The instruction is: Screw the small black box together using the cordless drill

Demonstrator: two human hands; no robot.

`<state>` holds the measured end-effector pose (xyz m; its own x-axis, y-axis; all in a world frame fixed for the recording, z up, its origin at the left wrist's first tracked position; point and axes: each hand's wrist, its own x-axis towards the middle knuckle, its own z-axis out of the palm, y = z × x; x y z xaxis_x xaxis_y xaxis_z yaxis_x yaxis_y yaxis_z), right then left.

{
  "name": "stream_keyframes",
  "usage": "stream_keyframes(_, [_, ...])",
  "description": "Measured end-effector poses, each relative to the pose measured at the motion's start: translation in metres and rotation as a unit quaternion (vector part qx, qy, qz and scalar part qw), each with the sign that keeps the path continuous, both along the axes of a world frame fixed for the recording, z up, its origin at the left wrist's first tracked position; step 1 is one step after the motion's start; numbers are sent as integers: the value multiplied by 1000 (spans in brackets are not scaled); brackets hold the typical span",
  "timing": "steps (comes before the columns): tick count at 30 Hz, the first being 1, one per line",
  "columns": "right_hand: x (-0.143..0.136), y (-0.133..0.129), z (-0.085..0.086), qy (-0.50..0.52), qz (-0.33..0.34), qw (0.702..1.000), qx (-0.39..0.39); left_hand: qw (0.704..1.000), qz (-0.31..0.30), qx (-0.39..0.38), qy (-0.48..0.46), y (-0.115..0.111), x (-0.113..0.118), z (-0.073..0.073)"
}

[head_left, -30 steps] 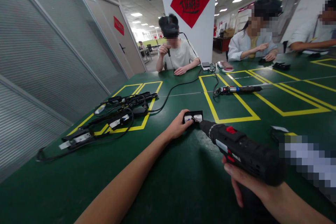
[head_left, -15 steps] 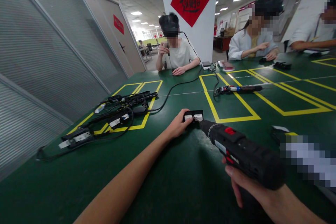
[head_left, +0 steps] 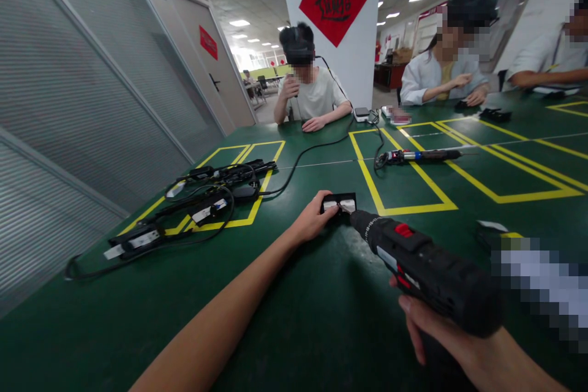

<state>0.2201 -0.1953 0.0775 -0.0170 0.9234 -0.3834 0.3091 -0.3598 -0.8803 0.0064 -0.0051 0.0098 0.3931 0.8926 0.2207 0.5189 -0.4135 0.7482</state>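
Observation:
On the green table, my left hand grips the left end of a small black box-shaped part with a whitish face toward me. The fingers wrap behind it and the thumb lies across its front. My right hand is closed around the grip of a black and red cordless drill. The drill points forward and left, its chuck beside the part. A thin bit reaches the part's whitish face; whether it sits in a screw is too small to tell.
Black adapters with cables lie at the left inside yellow tape outlines. A pen-shaped electric screwdriver rests beyond my hands. A dark object, partly blurred out, lies at the right. Co-workers sit across the table.
The view has shifted very slightly. Both hands, the part and the drill keep nearly the same positions, with the bit still at the part.

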Motion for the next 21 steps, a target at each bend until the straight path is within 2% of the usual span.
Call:
stream_keyframes(6, [-1,-1,14,1,-16,1000,10,1000,-10,-2,2,1,-1,1])
stream_keyframes(12, [-1,2,15,-8,11,1000,-6,1000,-12,4,4,3,-1,-3])
stream_keyframes(18, [2,3,24,-4,42,999,-12,1000,-16,4,3,4,-2,-6])
stream_keyframes(21, [2,2,21,-9,41,999,-27,1000,-16,1,3,4,-2,-5])
